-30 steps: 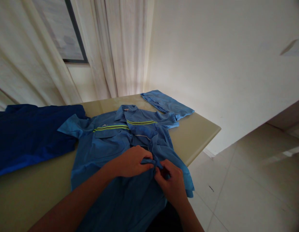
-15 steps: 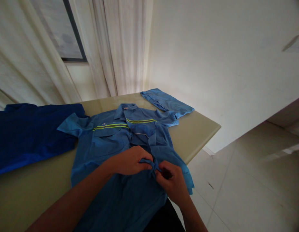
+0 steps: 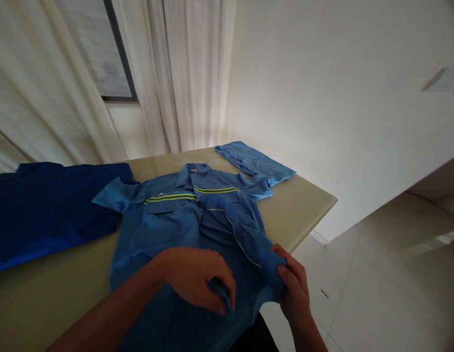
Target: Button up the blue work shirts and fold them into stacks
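A light blue work shirt [image 3: 168, 230] with yellow-green reflective stripes lies front up on a beige table [image 3: 304, 200], collar away from me. Its front is parted in the middle. My left hand [image 3: 197, 276] is closed, pinching the left front panel near the hem. My right hand [image 3: 293, 288] grips the right front panel's lower edge, pulled out toward the table's right edge.
A dark blue garment [image 3: 43, 210] lies at the left of the table. A folded light blue garment [image 3: 256, 161] sits at the far right corner. White curtains [image 3: 183, 73] hang behind. Tiled floor [image 3: 377, 274] lies to the right.
Both hands left the middle of the shirt front and moved down toward the hem. My right hand drew the right panel outward, so the front now lies further apart.
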Tool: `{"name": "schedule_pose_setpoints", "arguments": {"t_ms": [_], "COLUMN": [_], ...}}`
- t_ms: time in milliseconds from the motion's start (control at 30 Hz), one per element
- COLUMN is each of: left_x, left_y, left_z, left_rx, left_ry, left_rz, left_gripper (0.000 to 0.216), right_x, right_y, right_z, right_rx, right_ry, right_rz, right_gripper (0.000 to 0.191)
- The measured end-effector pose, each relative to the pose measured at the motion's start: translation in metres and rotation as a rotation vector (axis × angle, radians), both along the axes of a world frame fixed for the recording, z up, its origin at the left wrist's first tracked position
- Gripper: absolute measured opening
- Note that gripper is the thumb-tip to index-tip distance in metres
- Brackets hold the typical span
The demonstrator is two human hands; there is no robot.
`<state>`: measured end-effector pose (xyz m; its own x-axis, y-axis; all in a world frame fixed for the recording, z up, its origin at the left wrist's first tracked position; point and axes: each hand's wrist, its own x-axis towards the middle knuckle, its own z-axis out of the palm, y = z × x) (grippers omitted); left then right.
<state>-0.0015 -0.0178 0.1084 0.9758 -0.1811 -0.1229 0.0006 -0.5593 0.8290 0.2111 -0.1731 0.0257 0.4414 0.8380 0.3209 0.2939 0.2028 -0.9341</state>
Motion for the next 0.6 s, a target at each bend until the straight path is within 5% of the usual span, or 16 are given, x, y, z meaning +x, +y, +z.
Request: {"name": "schedule_pose_setpoints", "arguments": {"t_ms": [100, 233, 300, 400, 467, 533, 600], "left_x": [-0.004, -0.016, -0.03, -0.059, -0.08, -0.1, -0.115], "left_y": [-0.01, 0.01, 0.038, 0.091, 0.121, 0.14, 0.148], "left_z": [0.017, 0.028, 0.022, -0.004, -0.025, -0.044, -0.058], "left_rx": [-0.098, -0.079, 0.101, 0.655, 0.882, 1.116, 1.182], "left_ry": [-0.02, -0.078, -0.059, 0.123, 0.211, 0.327, 0.447], "left_rz": [-0.057, 0.141, 0.372, 0.932, 1.178, 1.289, 1.234], "left_gripper": [0.027, 0.04, 0.035, 0.041, 0.042, 0.043, 0.044], "right_x": [0.014, 0.022, 0.021, 0.016, 0.015, 0.019, 0.028], "right_y": [-0.011, -0.027, -0.033, -0.031, -0.018, 0.006, 0.038], "right_z": [0.001, 0.002, 0.007, 0.022, 0.033, 0.04, 0.04], "right_rx": [-0.024, 0.041, 0.031, -0.13, -0.205, -0.209, -0.192], "right_ry": [0.1, -0.029, -0.103, -0.263, -0.384, -0.489, -0.572], "right_rz": [0.129, 0.395, 0.517, 0.681, 0.714, 0.644, 0.562], "right_gripper": [0.044, 0.044, 0.037, 0.028, 0.024, 0.024, 0.027]}}
